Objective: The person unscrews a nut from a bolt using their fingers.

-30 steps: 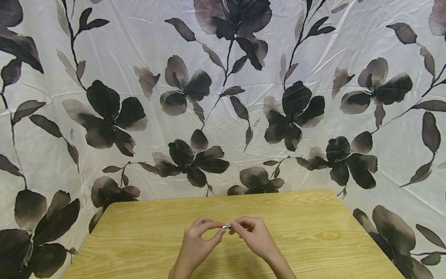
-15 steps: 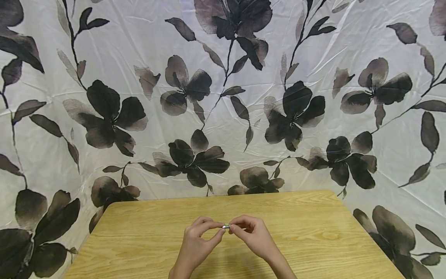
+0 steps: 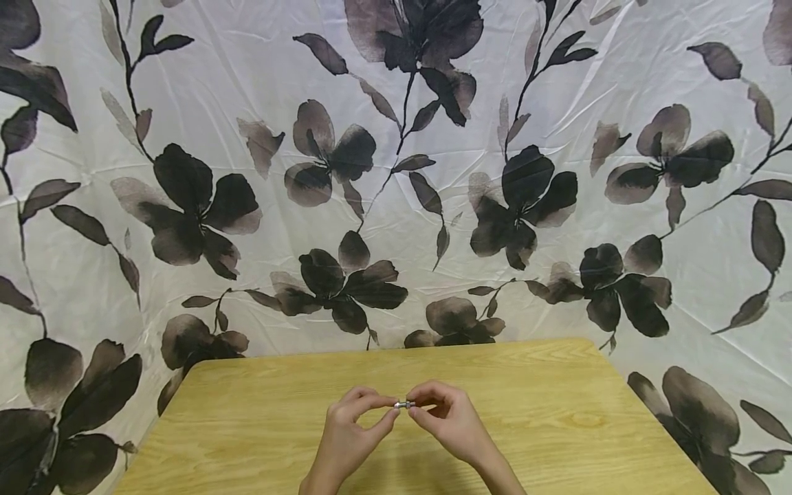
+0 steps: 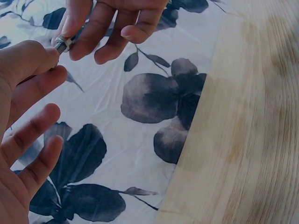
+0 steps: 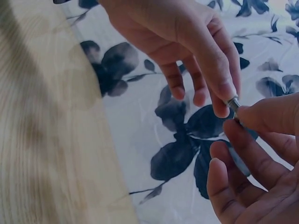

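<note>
A small silver bolt (image 3: 401, 405) lies level between the two hands, above the table. Its threaded shank (image 5: 235, 103) shows in the right wrist view. The left hand (image 3: 353, 426) pinches one end of the bolt between thumb and index finger, covering that end. A nut (image 4: 66, 43) sits on the thread on the right hand's side. Thumb and index finger of the right hand (image 3: 452, 423) are at the nut, one above and one below. The other fingers of both hands are loosely bent and hold nothing.
Beneath the hands is a wooden table (image 3: 247, 426) with light yellow grain and rounded back corners. A white cloth (image 3: 260, 227) printed with dark flowers hangs behind it and along its sides.
The right thumb and index finger have shifted around the nut and now stand slightly wider apart, showing more of the bolt's end. The left hand keeps its pinch and has hardly moved.
</note>
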`<state>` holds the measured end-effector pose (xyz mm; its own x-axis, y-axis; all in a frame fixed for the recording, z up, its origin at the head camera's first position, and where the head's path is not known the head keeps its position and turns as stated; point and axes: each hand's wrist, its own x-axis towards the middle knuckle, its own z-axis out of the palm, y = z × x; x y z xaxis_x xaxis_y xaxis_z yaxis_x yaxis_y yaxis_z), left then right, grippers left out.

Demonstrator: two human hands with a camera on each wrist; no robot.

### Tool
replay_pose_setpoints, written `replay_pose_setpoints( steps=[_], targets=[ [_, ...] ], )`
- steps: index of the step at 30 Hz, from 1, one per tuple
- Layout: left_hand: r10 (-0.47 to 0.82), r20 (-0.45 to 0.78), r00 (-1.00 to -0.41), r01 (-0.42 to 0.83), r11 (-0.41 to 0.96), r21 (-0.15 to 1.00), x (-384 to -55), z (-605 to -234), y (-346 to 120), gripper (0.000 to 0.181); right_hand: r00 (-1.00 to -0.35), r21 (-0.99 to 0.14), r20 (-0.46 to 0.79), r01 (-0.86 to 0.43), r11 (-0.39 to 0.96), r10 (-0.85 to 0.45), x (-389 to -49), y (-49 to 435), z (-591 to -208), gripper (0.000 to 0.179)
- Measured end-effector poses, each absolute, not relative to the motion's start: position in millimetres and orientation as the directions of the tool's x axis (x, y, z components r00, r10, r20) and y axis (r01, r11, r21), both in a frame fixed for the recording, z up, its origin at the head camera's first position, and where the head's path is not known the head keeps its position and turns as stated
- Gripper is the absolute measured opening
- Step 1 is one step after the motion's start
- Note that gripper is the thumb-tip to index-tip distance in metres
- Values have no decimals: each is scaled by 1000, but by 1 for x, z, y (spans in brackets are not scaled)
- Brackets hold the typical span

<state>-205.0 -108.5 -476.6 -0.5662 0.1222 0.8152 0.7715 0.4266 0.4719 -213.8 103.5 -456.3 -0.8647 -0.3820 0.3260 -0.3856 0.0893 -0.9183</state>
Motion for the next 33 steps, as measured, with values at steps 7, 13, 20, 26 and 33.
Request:
replay_pose_setpoints(
  steps=[7, 13, 20, 26, 33],
  targets=[
    [109, 800, -589, 746, 453, 488, -205, -478, -109, 27, -828, -892, 402, -450, 35, -391, -213, 104, -457, 18],
    [106, 799, -592, 743, 457, 489, -204, -477, -109, 27, -883, -919, 331, -381, 98, -332, -215, 104, -455, 22],
    [109, 821, -560, 768, 441, 465, -204, -481, -110, 28, -919, -949, 188, -261, 178, -346, -215, 106, -458, 27],
    [114, 805, -582, 758, 434, 487, -204, -483, -108, 24, -907, -954, 181, -257, 157, -381, -216, 107, -457, 25],
    [112, 811, -574, 761, 437, 479, -206, -482, -107, 25, -900, -957, 179, -254, 143, -398, -216, 107, -459, 24]
  ],
)
